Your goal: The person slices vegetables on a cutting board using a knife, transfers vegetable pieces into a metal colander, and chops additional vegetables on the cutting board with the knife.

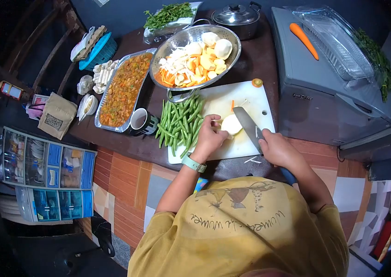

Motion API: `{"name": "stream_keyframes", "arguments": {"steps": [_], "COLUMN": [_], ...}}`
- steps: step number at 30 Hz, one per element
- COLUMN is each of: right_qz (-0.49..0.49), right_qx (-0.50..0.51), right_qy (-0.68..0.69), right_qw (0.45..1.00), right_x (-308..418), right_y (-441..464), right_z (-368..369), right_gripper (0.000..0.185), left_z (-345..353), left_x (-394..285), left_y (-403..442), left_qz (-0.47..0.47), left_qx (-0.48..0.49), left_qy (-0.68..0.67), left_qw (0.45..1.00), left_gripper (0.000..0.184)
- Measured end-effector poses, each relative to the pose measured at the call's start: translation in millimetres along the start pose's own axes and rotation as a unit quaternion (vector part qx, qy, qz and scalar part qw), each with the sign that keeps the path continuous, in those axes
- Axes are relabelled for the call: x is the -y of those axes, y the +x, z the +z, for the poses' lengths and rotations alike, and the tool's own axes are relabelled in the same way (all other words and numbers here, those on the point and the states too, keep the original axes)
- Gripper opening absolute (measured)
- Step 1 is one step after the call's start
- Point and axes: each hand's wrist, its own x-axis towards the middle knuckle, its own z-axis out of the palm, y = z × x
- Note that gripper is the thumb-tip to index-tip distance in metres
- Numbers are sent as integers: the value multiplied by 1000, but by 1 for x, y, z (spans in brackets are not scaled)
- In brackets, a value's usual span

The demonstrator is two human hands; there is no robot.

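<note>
Dark tabletop, white board on it: we're seemingly mid-slicing, right hand clamped round the knife, left hand at the board's pale vegetable, grip unclear; next cut wants steadying.

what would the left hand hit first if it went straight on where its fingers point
Most likely the pale round vegetable right by the fingertips of the left hand, though contact is unclear. Just past it comes the knife, its height uncertain.
</note>
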Motion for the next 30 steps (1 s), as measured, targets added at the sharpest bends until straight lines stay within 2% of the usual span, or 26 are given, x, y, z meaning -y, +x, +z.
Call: {"name": "stream_keyframes", "arguments": {"steps": [1,6,9,10,11,13,14,17,20,21,23,26,27,28,30], "right_qz": [30,15,12,11,11,-29,-36,-4,33,35,29,28,29,30,29], "right_qx": [21,20,13,9,10,-66,-77,-89,-54,-53,-34,-24,-22,-25,-27], "right_qy": [-12,-11,-13,-13,-14,-20,16,9,13,13,11,5,6,3,0], "right_qw": [999,1000,1000,1000,1000,997,996,996,998,998,999,999,999,999,999], "right_x": [4,0,-2,-3,-5,-14,-20,-20,-14,-13,-12,-15,-15,-15,-14], "right_y": [0,3,3,3,3,3,3,-2,-9,-10,-11,-10,-9,-7,-2], "right_z": [-4,-1,-2,-3,-4,-8,-11,-18,-18,-16,-13,-12,-11,-11,-9], "right_gripper": [23,23,23,23,23,23,21,21,24,24,24,23,23,22,22], "left_z": [-1,-20,-28,-28,-27,-20,-15,4,23,28,33,21,15,9,0], "left_x": [4,0,-14,-15,-20,-36,-37,-36,-30,-28,-25,-36,-32,-27,-20], "left_y": [3,5,0,1,0,-1,2,12,18,18,18,15,17,17,19], "left_qz": [0,-4,74,125,125,176,212,345,395,394,330,248,286,284,358], "left_qx": [0,-26,-84,-93,-93,-71,-73,-63,-52,-50,24,35,6,7,1], "left_qy": [0,-15,16,9,8,48,85,177,264,263,266,252,267,268,307], "left_qw": [1000,1000,994,988,988,981,971,920,879,879,905,935,920,921,882], "left_gripper": [47,40,31,29,29,26,25,25,20,20,18,31,36,36,37]}}
